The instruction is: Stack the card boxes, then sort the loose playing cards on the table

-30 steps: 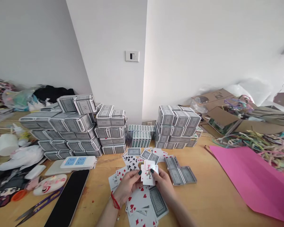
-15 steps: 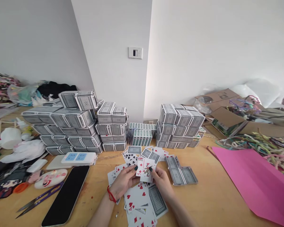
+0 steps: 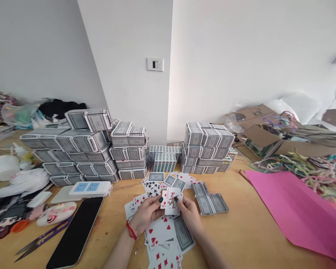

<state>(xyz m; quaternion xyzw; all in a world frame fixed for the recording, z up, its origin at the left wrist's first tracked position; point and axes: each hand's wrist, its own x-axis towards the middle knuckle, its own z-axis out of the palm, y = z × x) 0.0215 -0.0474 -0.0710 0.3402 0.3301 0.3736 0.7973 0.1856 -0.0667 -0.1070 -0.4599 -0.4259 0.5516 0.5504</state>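
Note:
A joker playing card [image 3: 173,204] faces up between my two hands, lying over a red-suited card [image 3: 164,197]. My left hand [image 3: 146,215] is closed on the red-suited card, its thumb on the face. From the other side, my right hand [image 3: 189,215] pinches the joker, thumb on top. The fingers under both cards are hidden. Loose playing cards [image 3: 160,231], some face up and some face down, lie scattered beneath and in front of the hands. To the right rests a piece built of folded cards [image 3: 208,202], with raised edges.
Blocks built of cards are stacked at left [image 3: 91,141], centre [image 3: 128,153] and right [image 3: 210,147], with green-backed blocks [image 3: 164,163] between. A phone [image 3: 76,231], scissors [image 3: 43,238] and a power strip [image 3: 90,188] lie left. Pink paper [image 3: 291,213] and coloured pipe-cleaner-like strands [image 3: 302,168] lie right.
My view has turned slightly right, so the scene sits a little further left. Both hands keep the same hold, with the joker shifted only slightly over the other card.

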